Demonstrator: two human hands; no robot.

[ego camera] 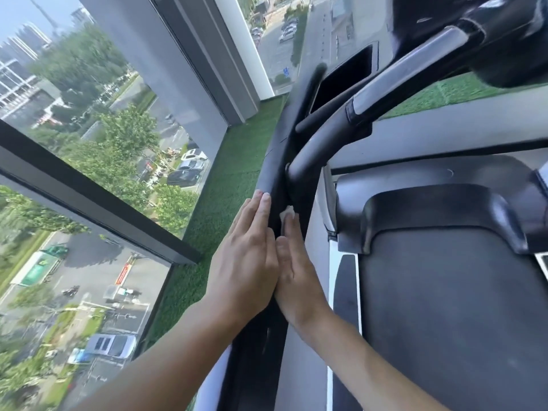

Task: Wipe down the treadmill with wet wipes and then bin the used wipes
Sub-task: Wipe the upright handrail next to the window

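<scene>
The treadmill's black left handrail (pixel 268 176) runs up the middle of the head view, beside the dark running belt (pixel 444 307). My left hand (pixel 247 256) lies flat on the rail's outer side with straight fingers. My right hand (pixel 296 274) presses flat against the rail's inner side. A bit of white wet wipe (pixel 287 213) sticks out past its fingertips. The two hands sandwich the rail and touch each other at the thumbs. Most of the wipe is hidden under my right hand.
A curved black and silver grip bar (pixel 355 114) joins the rail above my hands. The console's dark tray (pixel 344 81) sits higher up. Green artificial turf (pixel 219 203) lines the floor on the left, along a tall window (pixel 89 143) with a black frame.
</scene>
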